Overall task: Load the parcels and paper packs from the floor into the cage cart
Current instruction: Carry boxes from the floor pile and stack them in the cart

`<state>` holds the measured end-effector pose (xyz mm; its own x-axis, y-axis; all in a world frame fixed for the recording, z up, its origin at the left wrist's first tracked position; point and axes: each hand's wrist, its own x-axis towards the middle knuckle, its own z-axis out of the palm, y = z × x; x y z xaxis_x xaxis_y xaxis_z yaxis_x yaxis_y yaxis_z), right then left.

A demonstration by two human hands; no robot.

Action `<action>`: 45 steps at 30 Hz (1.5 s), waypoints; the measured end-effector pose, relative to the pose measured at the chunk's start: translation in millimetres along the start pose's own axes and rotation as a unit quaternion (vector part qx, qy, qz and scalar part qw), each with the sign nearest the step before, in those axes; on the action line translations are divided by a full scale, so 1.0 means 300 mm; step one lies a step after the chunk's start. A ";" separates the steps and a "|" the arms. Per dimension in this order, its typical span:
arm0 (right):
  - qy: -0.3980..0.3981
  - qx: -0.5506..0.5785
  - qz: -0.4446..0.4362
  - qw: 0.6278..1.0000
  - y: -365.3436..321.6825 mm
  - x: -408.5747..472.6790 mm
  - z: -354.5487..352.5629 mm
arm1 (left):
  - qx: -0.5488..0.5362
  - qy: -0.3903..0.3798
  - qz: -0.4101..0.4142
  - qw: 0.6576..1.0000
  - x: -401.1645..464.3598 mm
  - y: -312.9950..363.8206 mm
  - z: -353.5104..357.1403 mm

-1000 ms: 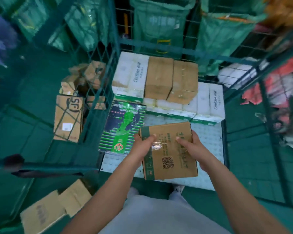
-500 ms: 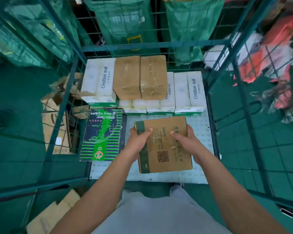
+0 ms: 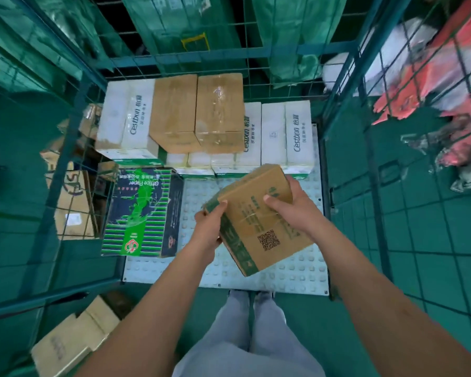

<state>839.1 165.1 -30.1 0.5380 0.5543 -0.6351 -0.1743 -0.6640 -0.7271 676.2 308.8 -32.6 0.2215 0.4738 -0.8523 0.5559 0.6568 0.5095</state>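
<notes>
- We hold the cardboard box (image 3: pixel 259 219) tilted above the cart floor (image 3: pixel 297 270), our left hand (image 3: pixel 208 229) grasping its green edge and right hand (image 3: pixel 291 210) gripping its top.
- It looks stiff and fairly light; the taped faces may be slick, so corners suit best.
</notes>
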 end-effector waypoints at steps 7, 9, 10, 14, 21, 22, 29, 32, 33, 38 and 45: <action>0.036 -0.237 -0.080 0.968 -0.019 0.175 -0.041 | -0.153 0.003 -0.036 0.988 0.151 -0.060 0.118; 0.045 -0.296 -0.106 0.948 -0.026 0.233 -0.059 | -0.194 -0.019 -0.051 0.980 0.205 -0.060 0.162; 0.052 -0.319 -0.122 0.939 -0.033 0.265 -0.068 | -0.209 -0.031 -0.057 0.976 0.237 -0.058 0.188; 0.062 -0.394 -0.159 0.903 -0.050 0.410 -0.108 | -0.242 -0.041 -0.061 0.967 0.358 -0.033 0.312; 0.091 -0.448 -0.203 0.866 -0.069 0.726 -0.195 | -0.345 -0.076 -0.039 0.935 0.680 0.105 0.529; 0.104 -0.444 -0.218 0.863 -0.072 0.774 -0.205 | -0.355 -0.080 -0.031 0.931 0.735 0.130 0.553; -0.068 -0.424 -0.160 0.889 0.218 1.027 -0.160 | -0.256 -0.126 -0.048 0.957 0.992 0.171 0.646; 0.002 -0.314 -0.136 0.939 0.339 1.049 -0.199 | -0.236 -0.098 -0.056 0.965 1.050 0.178 0.662; 0.027 -0.296 -0.119 0.947 0.357 1.056 -0.219 | -0.225 -0.085 -0.058 0.969 1.066 0.188 0.665; 0.062 -0.100 0.071 0.991 0.335 1.123 -0.250 | -0.180 -0.048 -0.074 0.980 1.129 0.228 0.687; 0.093 0.069 0.072 0.991 0.276 1.267 -0.163 | -0.168 -0.044 -0.041 0.984 1.196 0.300 0.699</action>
<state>1069.4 296.4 -318.9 0.6399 0.3491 -0.6846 -0.3633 -0.6476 -0.6698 973.8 414.8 -317.3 0.2646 0.3681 -0.8914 0.2819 0.8544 0.4365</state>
